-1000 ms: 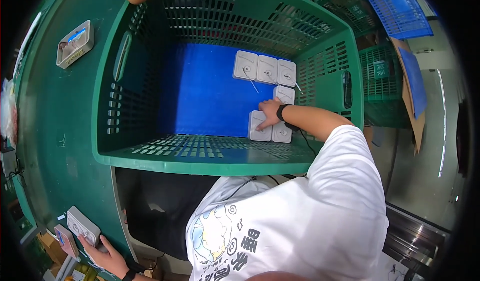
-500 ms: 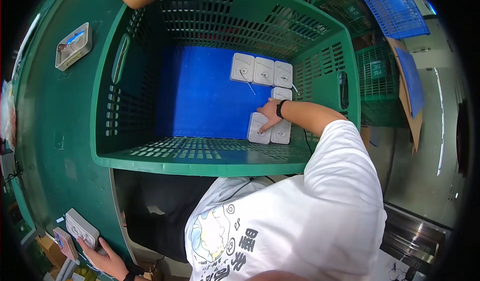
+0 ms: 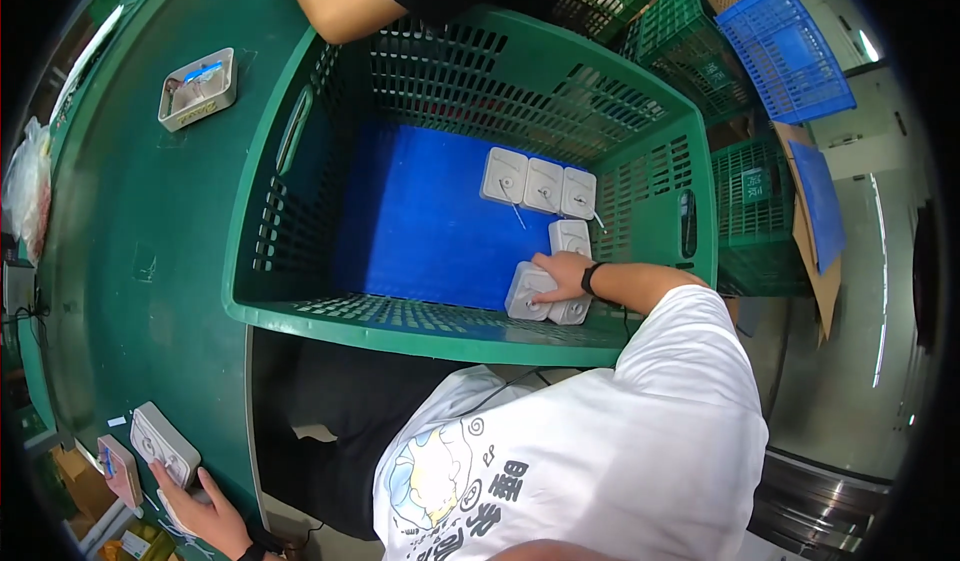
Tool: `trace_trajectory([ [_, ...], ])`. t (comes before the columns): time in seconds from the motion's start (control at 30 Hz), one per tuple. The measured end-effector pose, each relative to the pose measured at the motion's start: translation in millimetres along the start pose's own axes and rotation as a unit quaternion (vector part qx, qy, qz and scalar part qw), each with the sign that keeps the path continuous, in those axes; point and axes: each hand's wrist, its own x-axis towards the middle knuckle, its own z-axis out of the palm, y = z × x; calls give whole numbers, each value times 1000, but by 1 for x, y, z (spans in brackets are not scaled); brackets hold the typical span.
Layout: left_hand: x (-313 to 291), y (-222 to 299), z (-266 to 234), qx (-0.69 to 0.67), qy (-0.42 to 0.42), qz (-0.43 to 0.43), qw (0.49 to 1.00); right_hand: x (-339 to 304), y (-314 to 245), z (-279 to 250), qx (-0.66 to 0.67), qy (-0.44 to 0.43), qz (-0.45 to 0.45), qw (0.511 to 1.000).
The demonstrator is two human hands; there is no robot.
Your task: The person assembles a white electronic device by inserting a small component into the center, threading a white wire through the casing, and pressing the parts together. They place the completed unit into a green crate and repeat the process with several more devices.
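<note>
Right hand: we see the right hand [image 3: 566,276] reach low into the green crate [image 3: 425,343], with fingers moderately spread and thumb laid on a pale grey square case [image 3: 520,304]; whether it grips or only presses, we cannot tell.
Neighbour case: just beside it on the right lies the second case [image 3: 572,311], partly under the hand; we suppose the hand steadies the near case against it.
Loose column: above these we find the third case [image 3: 569,232], by the crate's right side.
Row of three: we see the three cases [image 3: 543,185] side by side, with thin cords out, perhaps packed tightly to save room.
Blue base: the blue sheet [image 3: 410,216] lies under all, maybe as a smooth floor.
Left hand: on the table [image 3: 150,331], the left hand [image 3: 207,516] lies with fingers parted at the grey unit [image 3: 160,441]; we cannot tell how firm its hold is.
</note>
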Motion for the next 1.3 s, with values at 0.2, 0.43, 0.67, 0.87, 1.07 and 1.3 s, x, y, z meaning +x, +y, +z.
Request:
trace_trajectory([
  [0.2, 5, -6, 5, -12, 14, 60, 998, -10, -20, -6, -16, 51, -1, 999],
  [0.43, 1, -9, 6, -15, 38, 66, 997, 12, -65, -115, -30, 167, 15, 985],
  [0.67, -1, -1, 1, -16, 25, 46, 999, -38, -149, -242, 79, 418, -45, 904],
  [0.87, -11, -7, 7, -29, 50, 19, 998, -42, -293, -339, 365, 452, -341, 739],
  [1.07, -8, 8, 1, -46, 47, -25, 998, 40, -432, -378, 89, 543, -451, 703],
  [1.3, -9, 11, -2, -66, 63, -24, 996, 177, -517, -346, -284, 448, -559, 637],
])
